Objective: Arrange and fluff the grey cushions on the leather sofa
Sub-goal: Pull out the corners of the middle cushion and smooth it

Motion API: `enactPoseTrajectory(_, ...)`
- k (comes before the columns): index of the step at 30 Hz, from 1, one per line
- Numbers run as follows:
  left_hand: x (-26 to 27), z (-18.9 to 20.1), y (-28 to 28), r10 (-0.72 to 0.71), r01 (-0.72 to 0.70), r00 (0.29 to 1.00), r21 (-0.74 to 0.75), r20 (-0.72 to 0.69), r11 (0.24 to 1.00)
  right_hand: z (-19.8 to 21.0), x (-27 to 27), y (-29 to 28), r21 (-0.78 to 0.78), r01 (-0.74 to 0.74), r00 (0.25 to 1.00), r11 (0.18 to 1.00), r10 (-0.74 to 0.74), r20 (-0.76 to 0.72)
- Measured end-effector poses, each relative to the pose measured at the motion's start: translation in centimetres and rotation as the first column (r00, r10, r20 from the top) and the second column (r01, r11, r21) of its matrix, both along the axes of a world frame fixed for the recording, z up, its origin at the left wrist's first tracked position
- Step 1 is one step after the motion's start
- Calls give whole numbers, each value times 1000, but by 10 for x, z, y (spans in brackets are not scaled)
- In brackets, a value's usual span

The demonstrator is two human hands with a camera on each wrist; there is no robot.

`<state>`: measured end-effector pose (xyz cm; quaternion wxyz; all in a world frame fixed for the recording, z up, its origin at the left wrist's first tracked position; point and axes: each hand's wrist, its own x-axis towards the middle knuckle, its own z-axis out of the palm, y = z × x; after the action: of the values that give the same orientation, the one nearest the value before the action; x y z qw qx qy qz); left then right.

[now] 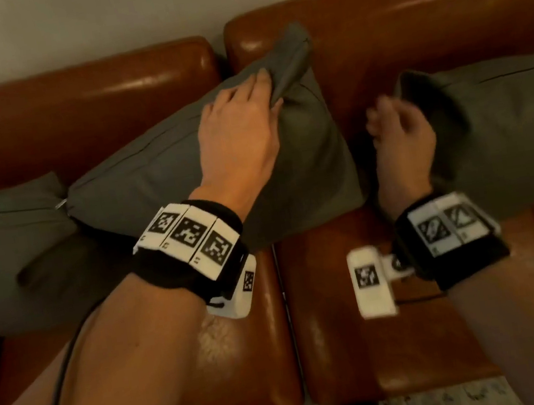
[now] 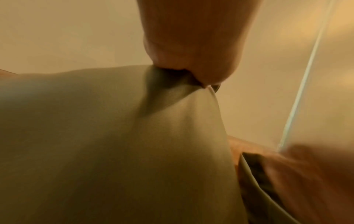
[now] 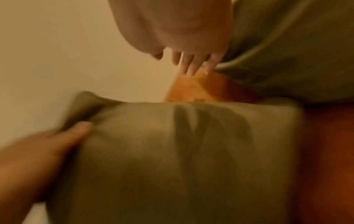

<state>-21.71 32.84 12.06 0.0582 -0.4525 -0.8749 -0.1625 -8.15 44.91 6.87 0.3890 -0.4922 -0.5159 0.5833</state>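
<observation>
The left hand (image 1: pixel 240 126) pinches the upper right corner of the middle cushion (image 1: pixel 157 170), fingers and thumb gathered round the bunched fabric at about one o'clock from the cushion's centre; the left wrist view confirms it, the cloth drawn up into a peak under the fingertips (image 2: pixel 193 71). The cushion lies tilted across the seam between the two seats of the sofa (image 1: pixel 371 308), its long axis running from eight o'clock to two o'clock, its lower left corner touching a second cushion (image 1: pixel 1 221) at the nine o'clock edge of the head view.

The right hand (image 1: pixel 397 134) is blurred (it seems to be mid-swing); its fingers look curled, and it sits just beside the left edge of the third cushion (image 1: pixel 506 118), which leans against the backrest at three o'clock. In the right wrist view the fingers (image 3: pixel 193 63) appear loosely spread next to that cushion's edge; whether they actually hold the fabric I cannot tell.

The relation that matters: the third cushion's near corner lies at about one o'clock from the right fingers, almost touching, so the right hand is clearly the nearer one for it; the left hand already has its own cushion in hand, probably to lift and shake it upright.
</observation>
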Motion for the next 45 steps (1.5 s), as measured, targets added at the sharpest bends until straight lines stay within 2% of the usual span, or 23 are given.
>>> enactPoseTrajectory(2,-6,17,-8,20,-22,1000,87,16,996,-49,31,-11,-158,236,971,959,-225,87)
enactPoseTrajectory(4,-17,37,-16,91,-93,996,178,21,980,-89,50,-23,-394,317,945,863,-254,204)
enactPoseTrajectory(7,-36,57,-27,210,-235,972,317,109,919,-116,54,-38,-746,137,976,652,40,215)
enactPoseTrajectory(10,-48,60,-34,217,-325,939,476,268,817,-121,43,-52,-882,2,977,472,186,101)
enactPoseTrajectory(13,-58,51,-43,207,-443,880,585,427,679,-121,30,-67,-931,-60,987,361,158,-2)
enactPoseTrajectory(16,-72,29,-62,176,-551,818,660,548,510,-120,21,-72,-946,-55,995,320,-56,-77)
enactPoseTrajectory(17,-78,18,-71,165,-599,785,663,597,449,-119,18,-69,-944,-47,988,327,-126,-93)
enactPoseTrajectory(18,-83,8,-80,151,-649,748,665,646,370,-117,16,-65,-926,-56,986,375,-123,-109)
enactPoseTrajectory(21,-91,-29,-110,71,-798,599,587,798,140,-98,5,-48,-766,103,984,635,-179,-16)
enactPoseTrajectory(23,-95,-62,-130,33,-889,457,455,889,55,-72,0,-28,-507,220,966,833,-260,-8)
enactPoseTrajectory(24,-96,-79,-139,-5,-921,388,388,922,43,-56,-4,-19,-379,244,961,893,-276,-32)
enactPoseTrajectory(26,-94,-114,-151,-97,-963,250,257,963,74,-23,-13,-3,-157,273,961,949,-277,-3)
enactPoseTrajectory(30,-63,-176,-157,-66,-960,-105,-84,992,266,28,-39,7,175,195,978,965,-206,46)
enactPoseTrajectory(31,-54,-192,-160,-24,-942,-179,-164,984,294,32,-44,7,230,163,984,959,-176,39)
enactPoseTrajectory(33,-40,-210,-166,199,-879,-240,-300,950,371,24,-56,1,279,69,991,958,-97,88)
enactPoseTrajectory(34,-35,-210,-168,351,-841,-212,-353,912,410,13,-60,-4,279,9,991,960,-45,123)
enactPoseTrajectory(35,-34,-208,-170,483,-811,-112,-361,868,460,0,-62,-10,262,-46,987,964,3,161)
enactPoseTrajectory(37,-42,-189,-165,543,-837,164,-176,824,519,-26,-58,-23,220,-119,971,968,68,229)
enactPoseTrajectory(38,-49,-177,-161,473,-856,268,-18,839,517,-35,-54,-28,216,-129,966,968,74,246)
enactPoseTrajectory(40,-68,-147,-150,195,-849,393,274,898,452,-42,-45,-30,221,-81,976,972,32,216)
enactPoseTrajectory(42,-84,-126,-140,2,-860,365,336,931,384,-43,-40,-27,169,-10,992,986,-11,125)
enactPoseTrajectory(44,-95,-115,-130,6,-877,303,276,953,394,-42,-41,-23,37,51,996,998,-54,74)
enactPoseTrajectory(45,-97,-110,-127,46,-858,333,282,942,428,-42,-43,-21,-47,49,998,998,-47,43)
